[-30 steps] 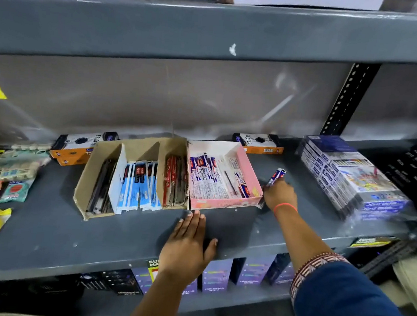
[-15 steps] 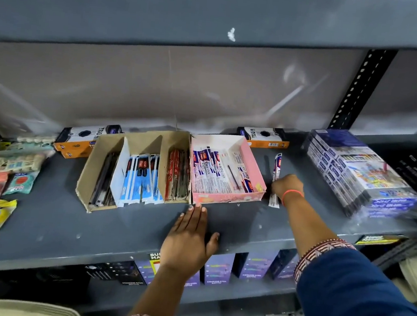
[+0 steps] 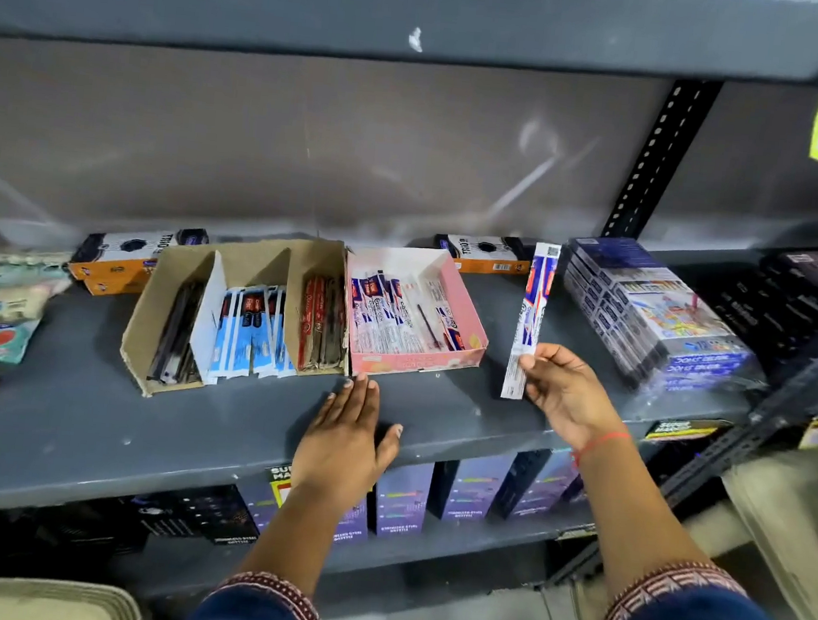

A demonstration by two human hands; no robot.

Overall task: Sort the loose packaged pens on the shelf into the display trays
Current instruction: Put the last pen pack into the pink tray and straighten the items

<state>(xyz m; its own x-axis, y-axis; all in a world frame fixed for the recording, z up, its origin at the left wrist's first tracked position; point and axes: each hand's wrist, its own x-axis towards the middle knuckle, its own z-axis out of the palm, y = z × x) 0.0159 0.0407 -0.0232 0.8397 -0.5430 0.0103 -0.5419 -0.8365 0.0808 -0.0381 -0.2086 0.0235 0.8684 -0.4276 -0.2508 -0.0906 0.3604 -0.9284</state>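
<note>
Pen pack (image 3: 528, 321) stands up in your right hand (image 3: 566, 395), pinched at its bottom; your left hand (image 3: 344, 446) lies flat and open on the shelf (image 3: 86, 423).

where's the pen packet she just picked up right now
In the head view, the pen packet stands upright in the right hand, above the shelf between the pink tray and the stacked boxes.

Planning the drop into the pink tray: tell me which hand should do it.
Right. The right hand already pinches the packaged pen in its fingers, just right of the pink tray. The left hand lies flat and empty on the shelf, its fingertips at the trays' front edge.
</note>
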